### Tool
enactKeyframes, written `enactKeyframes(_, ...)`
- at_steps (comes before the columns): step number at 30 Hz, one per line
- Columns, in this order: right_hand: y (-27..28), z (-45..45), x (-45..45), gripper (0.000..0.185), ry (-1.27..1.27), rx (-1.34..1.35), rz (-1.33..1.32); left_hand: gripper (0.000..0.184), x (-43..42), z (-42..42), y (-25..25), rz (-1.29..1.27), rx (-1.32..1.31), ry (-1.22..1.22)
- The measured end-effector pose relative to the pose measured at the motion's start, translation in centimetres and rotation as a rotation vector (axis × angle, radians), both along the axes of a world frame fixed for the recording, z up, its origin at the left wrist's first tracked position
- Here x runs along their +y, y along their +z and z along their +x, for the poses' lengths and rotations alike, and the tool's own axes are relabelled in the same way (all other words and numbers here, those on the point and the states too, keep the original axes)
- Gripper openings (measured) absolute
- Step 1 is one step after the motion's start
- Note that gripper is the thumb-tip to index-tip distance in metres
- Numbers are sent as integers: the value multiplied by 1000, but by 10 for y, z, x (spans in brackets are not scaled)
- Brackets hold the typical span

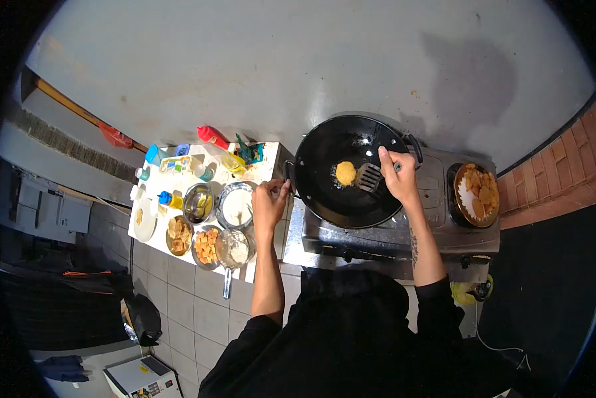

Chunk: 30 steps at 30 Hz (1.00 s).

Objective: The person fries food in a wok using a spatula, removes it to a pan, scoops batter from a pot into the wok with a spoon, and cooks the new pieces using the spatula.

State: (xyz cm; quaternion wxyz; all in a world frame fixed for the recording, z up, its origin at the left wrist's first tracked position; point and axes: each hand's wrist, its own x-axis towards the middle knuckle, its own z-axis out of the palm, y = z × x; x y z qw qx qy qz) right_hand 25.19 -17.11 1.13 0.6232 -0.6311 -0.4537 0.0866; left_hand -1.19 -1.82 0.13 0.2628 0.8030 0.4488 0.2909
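Golden patty [345, 174] lies near the centre of a black wok [331, 142], a slotted spatula [369, 178] at its three o'clock gripped by the right hand [398, 175], the left hand [270, 203] curled at the nine-o'clock handle [287, 168], its hold unclear.

One wide head-worn view looks steeply down from above the wok [321, 156] and stove [371, 242].

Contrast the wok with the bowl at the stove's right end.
The wok is wide; the bowl is smaller. The wok is black, the bowl brownish at its rim. The wok holds one round yellow piece; the bowl holds many golden pieces. Both are round.
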Motion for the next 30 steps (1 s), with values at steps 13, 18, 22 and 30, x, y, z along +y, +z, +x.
enactKeyframes(13,-17,-16,26,47,123,244,150,33,0,0,4,-15,81,-4)
enactKeyframes(18,-20,-13,29,43,60,363,297,33,0,0,-1,-5,34,-7)
enactKeyframes(22,-16,-6,12,28,-322,-114,-42,33,0,1,5,-6,58,-5)
enactKeyframes(30,-8,-10,-7,26,-64,470,-359,32,8,0,-11,-1,34,-31)
